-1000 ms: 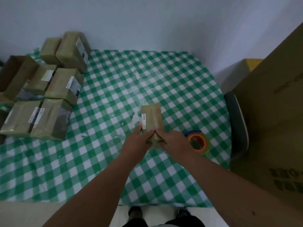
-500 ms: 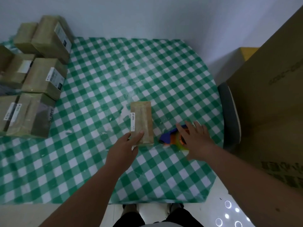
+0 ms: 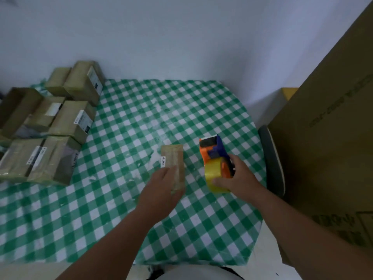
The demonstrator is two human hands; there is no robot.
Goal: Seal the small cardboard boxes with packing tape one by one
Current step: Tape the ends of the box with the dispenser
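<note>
**Dispenser up, box pinned: the taping pass is about to start**

One small cardboard box [image 3: 173,161] lies flat on the checked bench [image 3: 141,118], its long side running away from the person. The left hand [image 3: 161,187] rests flat on the box's near end, fingers straight and close together, holding it down. Just right of the box, the right hand [image 3: 235,178] grips an orange-and-blue tape dispenser [image 3: 215,158], fingers curled round the handle and the yellowish roll; it hangs a little clear of the cloth, nose pointing away from the person.

By my reading, this is the start of sealing this box: the tool is in hand but no tape touches the cardboard. The next move calls for carrying the dispenser leftward over the box and running the tape along the seam, with the left hand shifting clear of that line.

Counted: one box being worked, one dispenser, two hands. Far left of the box stands a stack of boxes [image 3: 66,126], seven or so, though the frame edge cuts some off. Right of the box rises a large carton [image 3: 327,138].
</note>
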